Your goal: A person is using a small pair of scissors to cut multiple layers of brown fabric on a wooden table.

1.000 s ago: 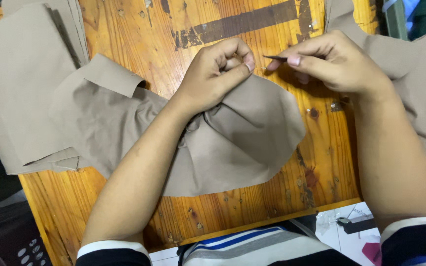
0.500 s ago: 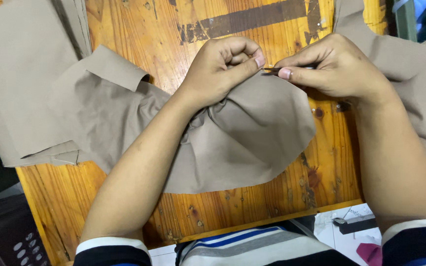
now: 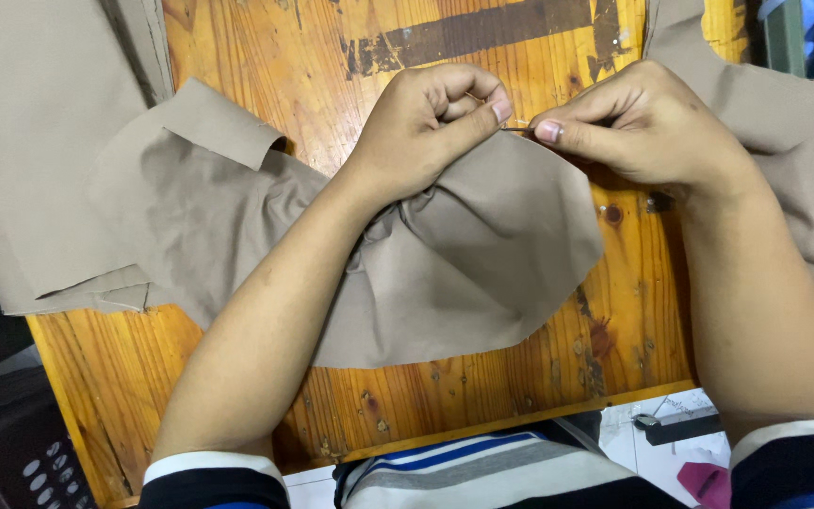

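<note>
Head view, looking straight down. Wooden table (image 3: pixel 237 57) filling the frame, orange planks with a dark stain at 12 o'clock. Tan fabric piece (image 3: pixel 463 264) spread across the middle, bunched and puckered at its centre, curved edge running toward 4 o'clock, a folded flap sticking up at 10 o'clock. Left hand (image 3: pixel 426 127) just above centre, fingers curled almost closed, thumb and forefinger pinching the upper edge of the fabric piece. Right hand (image 3: pixel 633 127) at 1 o'clock, fingers likewise drawn in, thumb and forefinger nipping the same edge, fingertips of both hands nearly touching. Something thin and dark between the two pinches, too small to identify. Stack of flat tan panels (image 3: pixel 30 141) at 9 to 10 o'clock, partly under the fabric piece. More tan cloth (image 3: pixel 803 151) at 2 to 3 o'clock, lying under the right forearm. Striped shirt (image 3: pixel 482 471) at 6 o'clock, below the table edge.
</note>
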